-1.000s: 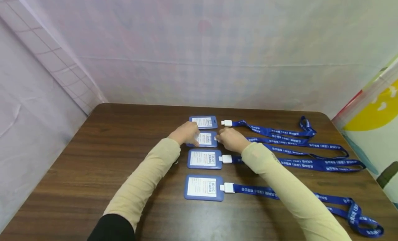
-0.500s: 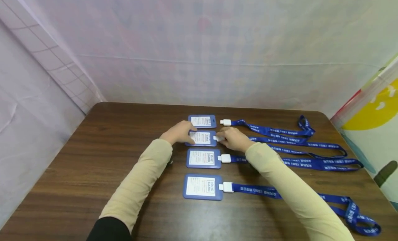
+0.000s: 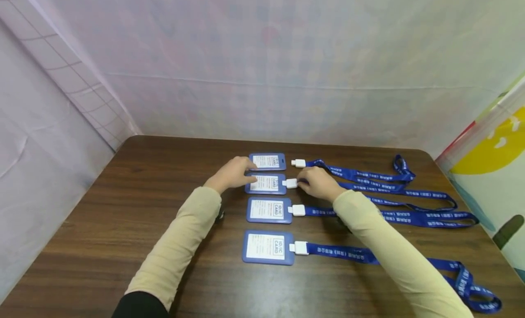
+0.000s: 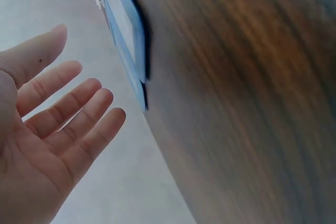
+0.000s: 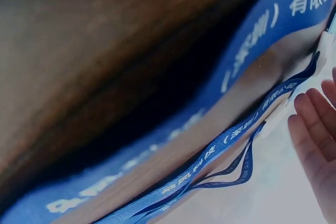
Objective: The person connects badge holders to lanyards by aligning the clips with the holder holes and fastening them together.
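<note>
Blue ID card holders lie in a column. Near the left edge of the second holder [image 3: 266,184] from the back is my left hand [image 3: 233,173], fingers extended; the left wrist view shows its palm and nothing held. A white clip [image 3: 291,183] joins that holder's right end to a blue lanyard [image 3: 428,194]. Just right of the clip is my right hand [image 3: 320,183], its fingers fairly straight in the right wrist view, holding nothing visible. The rearmost holder [image 3: 266,161] lies apart from its lanyard's clip [image 3: 301,163], with a small gap between.
Nearer me, a third holder [image 3: 269,210] and a front holder [image 3: 268,248] are joined to clips and blue lanyards stretching right. The front lanyard [image 3: 484,300] loops near the table's right edge. A pale cloth [image 3: 262,81] hangs behind the brown table [image 3: 164,195].
My right hand has moved right, off the second holder's clip, uncovering it. My left hand has drawn slightly left, off that holder. The holders and lanyards stay about where they were.
</note>
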The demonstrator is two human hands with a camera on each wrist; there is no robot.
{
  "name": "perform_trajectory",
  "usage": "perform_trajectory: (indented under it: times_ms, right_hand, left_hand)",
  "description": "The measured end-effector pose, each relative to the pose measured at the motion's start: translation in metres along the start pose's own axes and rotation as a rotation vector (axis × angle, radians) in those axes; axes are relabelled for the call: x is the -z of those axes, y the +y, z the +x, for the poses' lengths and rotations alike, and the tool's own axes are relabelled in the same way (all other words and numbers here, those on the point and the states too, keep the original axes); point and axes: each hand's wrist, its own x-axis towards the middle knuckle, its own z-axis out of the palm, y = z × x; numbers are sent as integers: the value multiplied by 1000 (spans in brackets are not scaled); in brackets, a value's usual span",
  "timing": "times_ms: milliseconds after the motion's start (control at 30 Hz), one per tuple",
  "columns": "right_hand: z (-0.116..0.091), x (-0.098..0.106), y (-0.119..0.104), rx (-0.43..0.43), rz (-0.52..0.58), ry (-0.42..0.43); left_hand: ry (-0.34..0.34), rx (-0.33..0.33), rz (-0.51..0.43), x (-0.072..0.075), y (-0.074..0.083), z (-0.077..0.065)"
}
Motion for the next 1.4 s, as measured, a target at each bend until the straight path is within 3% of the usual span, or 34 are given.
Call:
perform_trajectory:
  times_ms: [300, 533, 867, 1233, 1400]
  right_hand:
    - [10, 9, 7, -173, -13, 13]
    - [27, 16, 14, -282, 16, -51]
    - [43, 13, 23, -279, -23, -86]
    - [52, 2, 28, -289, -73, -135]
    - [54, 0, 29, -313, -79, -120]
  left_hand:
    - [25, -5, -23, 9, 5, -8]
    - [30, 6, -47, 10, 3, -12]
    - [26, 37, -79, 10, 2, -14]
    - [43, 25, -91, 12, -3, -12]
    - [63, 13, -87, 12, -5, -7]
